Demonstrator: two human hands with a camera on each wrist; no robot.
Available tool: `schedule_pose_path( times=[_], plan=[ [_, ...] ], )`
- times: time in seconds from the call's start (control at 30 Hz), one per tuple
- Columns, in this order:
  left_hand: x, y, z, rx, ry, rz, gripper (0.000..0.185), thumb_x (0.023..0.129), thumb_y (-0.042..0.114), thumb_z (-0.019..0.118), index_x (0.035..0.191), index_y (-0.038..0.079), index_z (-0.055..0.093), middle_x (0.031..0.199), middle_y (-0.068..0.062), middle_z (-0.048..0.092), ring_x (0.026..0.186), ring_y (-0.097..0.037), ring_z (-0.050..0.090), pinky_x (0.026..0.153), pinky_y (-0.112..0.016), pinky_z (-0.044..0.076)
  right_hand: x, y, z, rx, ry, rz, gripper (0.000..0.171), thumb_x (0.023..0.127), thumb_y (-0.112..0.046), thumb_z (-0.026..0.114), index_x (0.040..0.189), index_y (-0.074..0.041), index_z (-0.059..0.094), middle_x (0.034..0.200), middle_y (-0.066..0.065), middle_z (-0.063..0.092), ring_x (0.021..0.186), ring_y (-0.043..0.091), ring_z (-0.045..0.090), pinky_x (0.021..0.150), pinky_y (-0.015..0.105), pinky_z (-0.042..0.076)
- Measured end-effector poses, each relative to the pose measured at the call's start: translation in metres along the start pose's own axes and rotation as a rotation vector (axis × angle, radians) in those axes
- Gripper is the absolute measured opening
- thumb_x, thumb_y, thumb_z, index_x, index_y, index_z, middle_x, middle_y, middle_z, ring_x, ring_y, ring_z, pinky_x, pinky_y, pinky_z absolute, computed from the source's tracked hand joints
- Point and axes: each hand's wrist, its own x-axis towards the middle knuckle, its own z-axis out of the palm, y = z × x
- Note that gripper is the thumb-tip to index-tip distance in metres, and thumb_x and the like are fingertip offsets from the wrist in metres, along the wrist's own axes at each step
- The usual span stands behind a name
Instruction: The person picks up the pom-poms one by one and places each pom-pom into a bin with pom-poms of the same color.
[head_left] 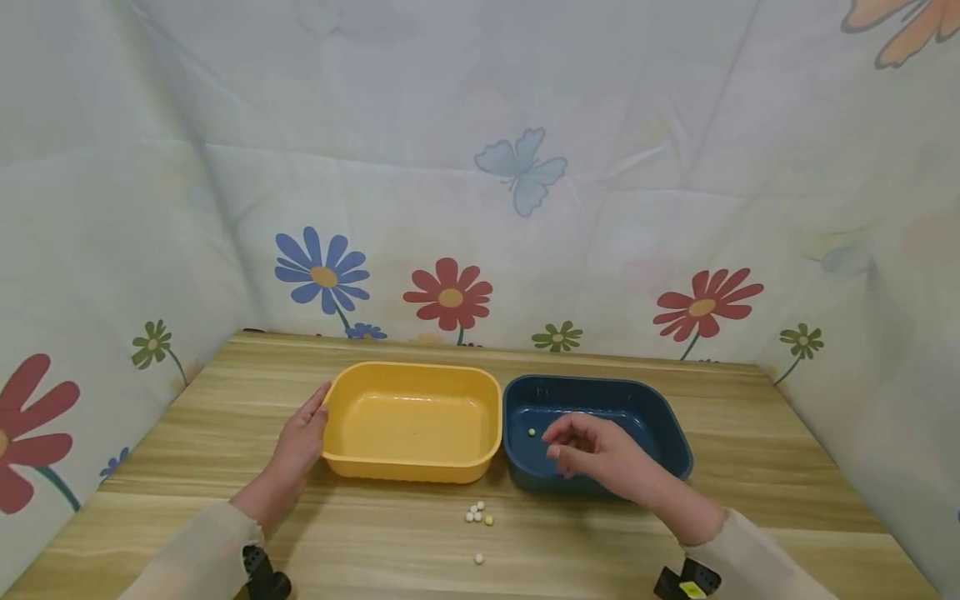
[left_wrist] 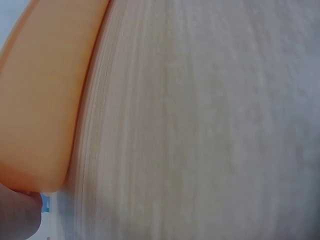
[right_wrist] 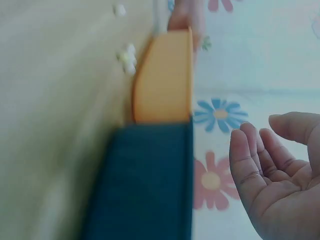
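A yellow tub [head_left: 412,421] and a dark blue tub [head_left: 660,417] stand side by side on the wooden table [head_left: 750,467]. My left hand [head_left: 300,442] rests flat against the yellow tub's left wall, fingers straight. My right hand [head_left: 581,446] hovers over the blue tub with relaxed, empty fingers [right_wrist: 255,165]. One small green bead [head_left: 531,432] lies inside the blue tub. Several white beads and a yellowish one [head_left: 477,514] lie on the table in front of the tubs, with a lone white bead [head_left: 478,559] nearer me. In the left wrist view only the yellow tub's wall [left_wrist: 35,100] and the table show.
Flower-printed cloth walls [head_left: 480,208] close in the table at the back and both sides. In the right wrist view the blue tub [right_wrist: 145,180] and yellow tub [right_wrist: 165,80] appear side-on with beads [right_wrist: 127,57] beyond.
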Motion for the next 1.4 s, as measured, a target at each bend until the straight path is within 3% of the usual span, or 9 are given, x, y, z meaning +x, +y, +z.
schedule_pose_path(
  times=[0.1, 0.33, 0.7, 0.87, 1.03, 1.4],
  plan=[
    [0.001, 0.001, 0.000, 0.009, 0.002, -0.001, 0.056, 0.114, 0.023, 0.022, 0.166, 0.015, 0.005, 0.174, -0.012, -0.002, 0.162, -0.037, 0.003, 0.132, -0.053, 0.014, -0.004, 0.002, 0.013, 0.032, -0.043, 0.010, 0.030, 0.101, -0.017, 0.065, 0.119, 0.007, 0.063, 0.098, 0.021, 0.069, 0.079, 0.007, 0.065, 0.073, 0.029, 0.063],
    [0.001, 0.001, 0.000, 0.023, 0.009, -0.005, 0.056, 0.114, 0.023, 0.022, 0.166, 0.015, 0.005, 0.174, -0.013, -0.001, 0.162, -0.037, 0.003, 0.132, -0.054, 0.013, -0.003, 0.010, 0.042, -0.021, -0.146, -0.042, 0.024, 0.095, -0.009, 0.070, 0.113, 0.005, 0.068, 0.096, 0.012, 0.073, 0.083, -0.005, 0.058, 0.074, 0.014, 0.052],
    [0.002, -0.002, -0.001, 0.027, 0.015, -0.005, 0.056, 0.113, 0.024, 0.023, 0.166, 0.015, 0.006, 0.174, -0.014, 0.000, 0.162, -0.037, 0.004, 0.132, -0.054, 0.013, 0.002, 0.017, 0.074, -0.111, -0.266, -0.056, 0.020, 0.089, -0.007, 0.077, 0.107, 0.000, 0.072, 0.089, 0.006, 0.075, 0.074, -0.010, 0.057, 0.066, 0.013, 0.054],
    [0.003, -0.002, 0.000, 0.028, 0.017, -0.006, 0.056, 0.114, 0.024, 0.022, 0.166, 0.016, 0.005, 0.174, -0.011, 0.000, 0.162, -0.036, 0.003, 0.132, -0.053, 0.013, 0.005, 0.018, 0.081, -0.128, -0.292, -0.038, 0.021, 0.087, -0.002, 0.077, 0.107, -0.001, 0.072, 0.086, 0.006, 0.075, 0.070, -0.010, 0.055, 0.064, 0.012, 0.052],
    [0.003, -0.003, 0.000, 0.026, 0.009, -0.001, 0.055, 0.114, 0.025, 0.021, 0.166, 0.016, 0.005, 0.174, -0.010, 0.000, 0.162, -0.035, 0.003, 0.133, -0.053, 0.013, 0.008, 0.017, 0.086, -0.206, -0.300, -0.079, 0.021, 0.086, -0.001, 0.077, 0.106, -0.002, 0.073, 0.085, 0.005, 0.074, 0.071, -0.011, 0.053, 0.066, 0.011, 0.051],
    [0.004, -0.003, 0.000, 0.038, 0.014, -0.002, 0.055, 0.114, 0.025, 0.022, 0.166, 0.015, 0.005, 0.174, -0.010, 0.001, 0.162, -0.035, 0.004, 0.132, -0.053, 0.014, 0.016, 0.016, 0.098, -0.311, -0.320, -0.079, 0.015, 0.085, -0.003, 0.078, 0.099, -0.007, 0.074, 0.079, -0.005, 0.069, 0.069, -0.012, 0.051, 0.066, 0.009, 0.049]
  ],
)
